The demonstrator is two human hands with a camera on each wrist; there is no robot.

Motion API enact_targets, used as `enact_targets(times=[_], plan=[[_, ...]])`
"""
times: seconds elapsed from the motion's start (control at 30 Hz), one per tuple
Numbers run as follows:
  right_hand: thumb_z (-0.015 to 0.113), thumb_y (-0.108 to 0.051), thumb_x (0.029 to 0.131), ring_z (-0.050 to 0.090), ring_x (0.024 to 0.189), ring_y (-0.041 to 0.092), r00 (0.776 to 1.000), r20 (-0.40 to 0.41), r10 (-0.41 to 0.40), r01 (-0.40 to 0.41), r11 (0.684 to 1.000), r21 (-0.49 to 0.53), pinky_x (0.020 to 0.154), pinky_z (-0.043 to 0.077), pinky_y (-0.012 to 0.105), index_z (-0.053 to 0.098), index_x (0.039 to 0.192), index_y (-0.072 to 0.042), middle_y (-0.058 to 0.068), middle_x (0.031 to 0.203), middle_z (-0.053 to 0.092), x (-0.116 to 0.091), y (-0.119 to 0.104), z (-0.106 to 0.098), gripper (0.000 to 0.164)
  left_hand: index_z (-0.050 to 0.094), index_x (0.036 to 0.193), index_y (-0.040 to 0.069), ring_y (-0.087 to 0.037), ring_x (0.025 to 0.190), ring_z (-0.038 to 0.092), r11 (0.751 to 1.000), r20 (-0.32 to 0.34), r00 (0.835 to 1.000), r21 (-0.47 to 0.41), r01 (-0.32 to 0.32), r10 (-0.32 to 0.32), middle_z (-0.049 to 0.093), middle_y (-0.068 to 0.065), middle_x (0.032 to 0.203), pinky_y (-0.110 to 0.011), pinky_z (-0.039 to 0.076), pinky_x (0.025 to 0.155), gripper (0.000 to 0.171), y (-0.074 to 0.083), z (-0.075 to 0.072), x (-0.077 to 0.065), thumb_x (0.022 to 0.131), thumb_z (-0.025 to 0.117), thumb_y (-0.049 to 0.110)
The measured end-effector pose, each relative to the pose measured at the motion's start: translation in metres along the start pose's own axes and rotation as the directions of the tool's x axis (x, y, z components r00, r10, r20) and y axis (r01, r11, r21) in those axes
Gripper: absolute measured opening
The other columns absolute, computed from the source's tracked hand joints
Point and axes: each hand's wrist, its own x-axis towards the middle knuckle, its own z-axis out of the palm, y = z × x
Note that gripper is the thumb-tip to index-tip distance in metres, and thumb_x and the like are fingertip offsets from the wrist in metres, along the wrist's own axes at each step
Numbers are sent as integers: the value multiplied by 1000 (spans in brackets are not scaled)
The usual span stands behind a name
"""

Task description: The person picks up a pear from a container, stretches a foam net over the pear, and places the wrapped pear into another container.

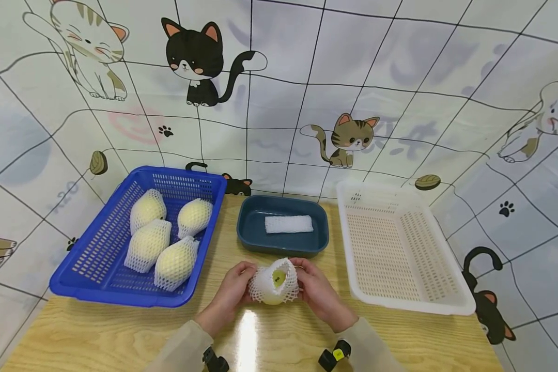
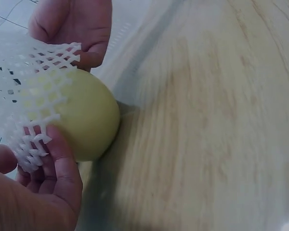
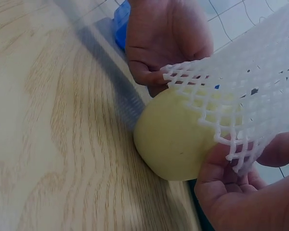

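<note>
A smooth pale yellow fruit (image 3: 171, 134) stands on the table, its upper part inside a white foam net sleeve (image 1: 264, 284). My left hand (image 1: 234, 287) pinches the sleeve's left edge between thumb and fingers, and my right hand (image 1: 318, 292) holds the opposite edge. Through the sleeve's wide top opening a greenish-yellow top with a dark spot shows in the head view. The lower rim of the net (image 2: 50, 103) ends partway down the fruit, whose lower part is bare in both wrist views. Some fingertips are hidden behind the net.
At the left, a blue basket (image 1: 121, 294) holds several yellow fruits (image 1: 149, 245) in foam nets. Behind my hands stands a dark teal tray (image 1: 251, 243) with a flattened white foam net (image 1: 288, 224). A white basket (image 1: 409, 305) stands right, and a cat-print cloth (image 1: 279, 103) hangs behind.
</note>
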Motion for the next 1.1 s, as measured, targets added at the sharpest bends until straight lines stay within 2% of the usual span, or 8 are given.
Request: enact_targets(times=[0.2,0.5,0.83,1.1], plan=[[47,-17,109,63,95,13,1000,-8,2,-2,1000,-28,75,53,28,44,137,4,5,115,62,-1,3,-1,35,58,120,-3,-17,78,60,1000,-6,1000,16,15,-15,62,-9,104,-31,55,58,28,-9,-2,3,110,51,22],[44,-14,110,62,92,13,1000,14,-1,1,999,-37,77,54,28,41,140,7,4,113,62,2,9,-5,37,58,114,-3,-15,71,55,998,8,1000,53,-28,28,59,-3,90,-27,47,57,29,-14,-4,6,110,50,25],[46,-4,104,62,87,12,999,34,-5,6,999,-43,72,53,26,42,138,11,2,106,64,6,15,-8,37,52,118,-5,-16,76,57,994,12,999,102,-33,32,63,-8,97,-30,49,61,28,-17,-8,5,109,52,22],[45,-3,104,59,85,13,1000,26,-6,8,997,-80,70,50,27,43,138,10,4,106,63,7,18,-10,36,49,112,-2,-17,76,58,992,27,999,119,-38,35,61,-10,98,-32,53,62,24,-17,-10,6,109,53,21]])
